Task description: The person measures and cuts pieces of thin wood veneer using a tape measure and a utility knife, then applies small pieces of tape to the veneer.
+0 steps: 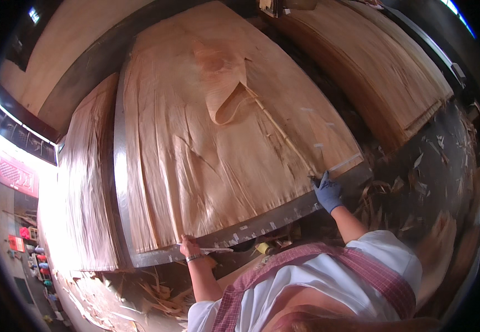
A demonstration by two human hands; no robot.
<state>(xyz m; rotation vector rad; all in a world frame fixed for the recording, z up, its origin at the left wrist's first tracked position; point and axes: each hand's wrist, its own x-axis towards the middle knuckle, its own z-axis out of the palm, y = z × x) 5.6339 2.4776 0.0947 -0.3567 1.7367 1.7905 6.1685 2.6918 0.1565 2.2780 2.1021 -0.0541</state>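
Note:
A broad sheet of thin wood veneer (195, 160) lies rippled over the table (284, 221) in front of me. My left hand (189, 247), bare with a band at the wrist, pinches the sheet's near edge, where a raised fold runs away from it. In a blue glove, my right hand (328, 192) grips the near end of a long bamboo stick (281, 133) at the sheet's near right. The stick slants far and left across the veneer; its far tip meets a curled-up flap (230, 106) of veneer.
Veneer stacks stand to the left (88, 182) and far right (373, 61). White tape strips (344, 162) mark the sheet's right side. A yellow roll (263, 248) sits by the table's near edge. Torn veneer scraps (160, 293) litter the floor on both sides.

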